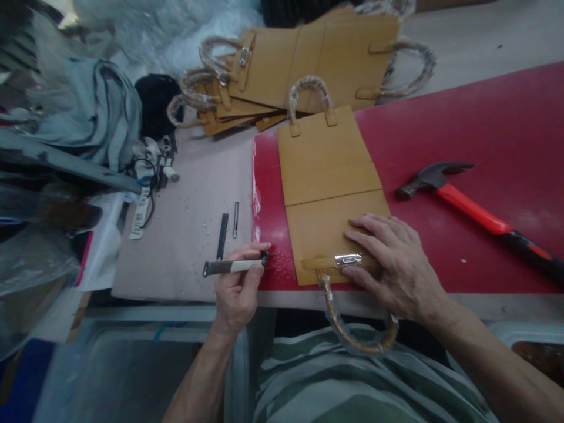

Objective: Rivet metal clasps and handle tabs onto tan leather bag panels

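Observation:
A flat tan leather bag panel (328, 194) lies opened out on the red mat (462, 135), one wrapped handle (356, 335) hanging over the near edge. My right hand (396, 264) presses down on its near end, fingers around a small silver metal clasp (348, 259) on the tan strap. My left hand (240, 282) pinches a slim punch tool (231, 267) with a white and dark shaft, held level just left of the panel at the mat's edge.
A hammer (467, 205) with a red and black handle lies on the mat to the right. Two thin dark tools (224, 234) rest on the grey board at left. A stack of tan bag panels (308, 64) sits at the back, with cloth and clutter at far left.

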A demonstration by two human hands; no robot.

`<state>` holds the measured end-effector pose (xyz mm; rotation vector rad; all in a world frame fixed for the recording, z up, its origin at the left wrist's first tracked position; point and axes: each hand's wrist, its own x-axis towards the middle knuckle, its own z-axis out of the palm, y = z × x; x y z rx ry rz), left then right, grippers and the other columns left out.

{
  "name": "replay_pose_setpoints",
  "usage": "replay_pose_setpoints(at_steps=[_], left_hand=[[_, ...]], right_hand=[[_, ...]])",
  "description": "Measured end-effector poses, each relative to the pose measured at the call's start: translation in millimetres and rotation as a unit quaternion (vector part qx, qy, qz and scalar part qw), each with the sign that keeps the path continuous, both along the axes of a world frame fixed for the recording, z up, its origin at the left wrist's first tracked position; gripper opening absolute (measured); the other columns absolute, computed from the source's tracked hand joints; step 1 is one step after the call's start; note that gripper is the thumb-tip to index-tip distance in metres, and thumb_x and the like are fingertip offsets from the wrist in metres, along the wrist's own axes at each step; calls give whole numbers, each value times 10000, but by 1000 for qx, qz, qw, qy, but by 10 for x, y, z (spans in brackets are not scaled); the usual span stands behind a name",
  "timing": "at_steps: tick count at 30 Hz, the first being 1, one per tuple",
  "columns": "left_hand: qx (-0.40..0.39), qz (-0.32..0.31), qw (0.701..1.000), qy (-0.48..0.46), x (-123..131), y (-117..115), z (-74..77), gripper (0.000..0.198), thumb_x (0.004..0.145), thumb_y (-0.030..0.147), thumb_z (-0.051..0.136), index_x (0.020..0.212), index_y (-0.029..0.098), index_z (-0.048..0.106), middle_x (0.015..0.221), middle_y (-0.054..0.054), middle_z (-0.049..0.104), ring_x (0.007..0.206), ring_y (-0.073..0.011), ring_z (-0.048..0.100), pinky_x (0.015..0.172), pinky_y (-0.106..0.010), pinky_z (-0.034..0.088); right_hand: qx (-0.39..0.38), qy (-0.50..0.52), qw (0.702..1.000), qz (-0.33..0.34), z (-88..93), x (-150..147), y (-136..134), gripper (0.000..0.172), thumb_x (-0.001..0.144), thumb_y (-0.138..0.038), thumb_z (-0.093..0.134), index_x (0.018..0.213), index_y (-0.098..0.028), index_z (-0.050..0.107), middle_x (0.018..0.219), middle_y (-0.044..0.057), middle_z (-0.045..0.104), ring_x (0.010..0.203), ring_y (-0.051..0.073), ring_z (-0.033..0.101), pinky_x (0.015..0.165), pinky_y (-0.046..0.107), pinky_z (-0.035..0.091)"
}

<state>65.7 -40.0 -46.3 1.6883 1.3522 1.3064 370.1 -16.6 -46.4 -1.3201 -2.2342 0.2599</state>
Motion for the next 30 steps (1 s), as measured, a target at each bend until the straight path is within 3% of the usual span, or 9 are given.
replay_pose_setpoints(at_steps=[3, 7, 10, 17, 30], left_hand=[[16, -86, 994, 60, -171, 47, 84, 146, 983, 176, 588, 1127, 189, 612, 1205, -116, 699, 1128, -237, 698, 1024, -455, 566], [22, -86, 994, 67, -246, 93, 104, 144, 958, 155, 632, 1099, 182, 631, 1168, -110, 717, 1096, -233, 709, 999, -433, 578], [2, -70, 997, 23, -117, 76, 70, 139, 958, 168, 645, 1096, 183, 644, 1159, -104, 725, 1088, -234, 717, 995, -424, 584], [33, -108, 993, -10, 326, 97, 16, 147, 945, 161, 670, 1089, 179, 651, 1126, -89, 726, 1047, -211, 724, 943, -378, 607], [37, -141, 989, -3, 375, 174, -30, 95, 975, 186, 620, 1070, 182, 617, 1099, -95, 684, 1039, -226, 705, 928, -412, 586]], right_hand=[[-1, 4, 1000, 0, -7, -1, 3, 483, 943, -522, 602, 1281, -177, 615, 1388, 170, 596, 1315, 371, 513, 1117, 593, 378], [5, 3, 1000, 0, -14, -1, 10, 478, 938, -519, 614, 1270, -175, 611, 1383, 176, 601, 1301, 374, 522, 1101, 601, 393], [5, -1, 1000, 2, -11, 3, 7, 473, 939, -509, 616, 1265, -167, 605, 1379, 180, 600, 1293, 376, 526, 1093, 600, 400], [2, -1, 1000, 1, -16, 4, 4, 471, 938, -505, 619, 1275, -178, 599, 1383, 173, 600, 1304, 375, 520, 1104, 598, 389], [3, 0, 1000, -2, -6, 0, -4, 479, 932, -503, 627, 1260, -155, 613, 1383, 178, 598, 1304, 377, 514, 1105, 594, 387]])
